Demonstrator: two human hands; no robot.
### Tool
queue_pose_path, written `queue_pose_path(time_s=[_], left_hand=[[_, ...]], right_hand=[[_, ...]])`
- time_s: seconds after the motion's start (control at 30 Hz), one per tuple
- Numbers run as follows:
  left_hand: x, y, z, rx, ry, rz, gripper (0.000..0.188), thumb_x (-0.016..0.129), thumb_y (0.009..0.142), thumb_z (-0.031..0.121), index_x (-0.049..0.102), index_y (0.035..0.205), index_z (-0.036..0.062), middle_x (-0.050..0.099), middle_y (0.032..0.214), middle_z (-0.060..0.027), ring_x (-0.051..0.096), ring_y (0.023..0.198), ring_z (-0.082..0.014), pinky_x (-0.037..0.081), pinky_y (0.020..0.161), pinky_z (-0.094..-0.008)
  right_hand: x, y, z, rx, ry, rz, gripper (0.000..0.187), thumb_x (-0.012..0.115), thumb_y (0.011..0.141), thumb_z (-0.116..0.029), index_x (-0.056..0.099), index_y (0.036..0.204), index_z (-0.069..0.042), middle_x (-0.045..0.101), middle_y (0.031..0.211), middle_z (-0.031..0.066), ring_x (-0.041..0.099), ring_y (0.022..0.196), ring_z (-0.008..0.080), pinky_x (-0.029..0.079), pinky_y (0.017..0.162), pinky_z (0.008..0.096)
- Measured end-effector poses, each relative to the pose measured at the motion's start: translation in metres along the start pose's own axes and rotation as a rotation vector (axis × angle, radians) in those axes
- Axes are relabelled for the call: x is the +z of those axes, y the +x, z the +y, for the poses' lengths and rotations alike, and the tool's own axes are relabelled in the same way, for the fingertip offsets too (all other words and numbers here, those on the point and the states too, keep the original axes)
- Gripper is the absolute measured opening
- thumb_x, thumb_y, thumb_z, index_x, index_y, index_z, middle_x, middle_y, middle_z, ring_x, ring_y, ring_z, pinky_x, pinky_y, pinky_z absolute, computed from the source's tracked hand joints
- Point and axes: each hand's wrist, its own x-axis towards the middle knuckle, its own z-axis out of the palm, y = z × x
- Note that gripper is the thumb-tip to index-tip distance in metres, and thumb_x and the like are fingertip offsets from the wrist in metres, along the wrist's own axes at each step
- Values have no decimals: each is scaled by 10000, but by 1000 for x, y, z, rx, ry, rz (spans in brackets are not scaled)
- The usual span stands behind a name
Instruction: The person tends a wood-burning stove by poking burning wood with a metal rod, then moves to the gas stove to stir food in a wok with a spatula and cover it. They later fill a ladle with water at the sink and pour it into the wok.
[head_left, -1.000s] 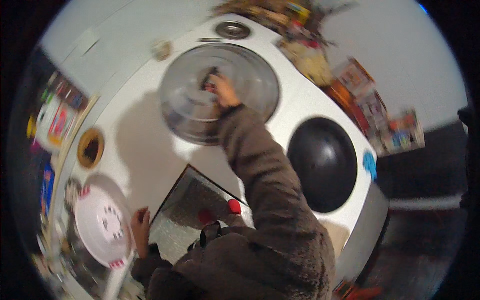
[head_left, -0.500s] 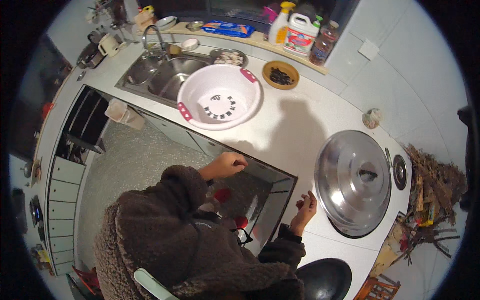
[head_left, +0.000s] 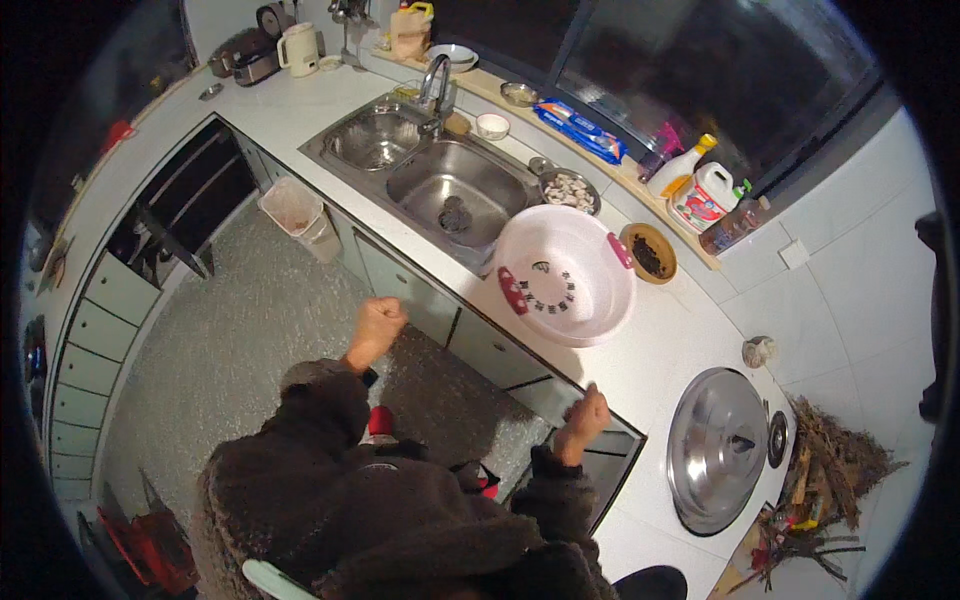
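My left hand [head_left: 378, 328] is raised over the floor in front of the cabinets, curled into a loose fist with nothing showing in it. My right hand [head_left: 585, 421] is at the counter's front edge, its fingers folded in and nothing visible in them. Ahead of both hands, a pale pink plastic basin [head_left: 606, 290] with dark pink handles stands on the white counter, close to the sink [head_left: 421, 187]. To the right of my right hand, a large domed metal lid [head_left: 700, 455] covers the stove spot. Neither hand touches the basin or the lid.
Behind the basin are a plate of pale pieces [head_left: 569, 190] and a brown bowl [head_left: 633, 240] with dark contents. Bottles [head_left: 702, 200] line the windowsill. A bin [head_left: 300, 215] stands against the cabinets. Brushwood [head_left: 835, 450] is piled at the right; a black wok [head_left: 650, 583] sits at the lower edge.
The view has turned left, bringing more of the sink and floor in. My hands have moved further apart, the left one toward the sink side. My right fingers are more folded than before.
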Motion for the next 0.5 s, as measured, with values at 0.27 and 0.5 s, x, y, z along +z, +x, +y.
queue_pose_path(time_s=[0.27,0.5], left_hand=[[-197,23,-104,-161,225,271,343,614,720,26,302,578,52,271,543,5,267,545,-95,255,471,-295],[-245,10,-163,-396,-38,340,422,600,776,-8,264,568,139,291,557,77,235,544,-42,207,476,-246]], right_hand=[[108,4,37,531,159,167,496,568,828,-532,433,1005,-89,431,771,30,412,570,121,288,424,242],[106,71,91,616,549,-9,494,667,811,-296,451,1132,12,528,985,161,570,855,276,551,670,305]])
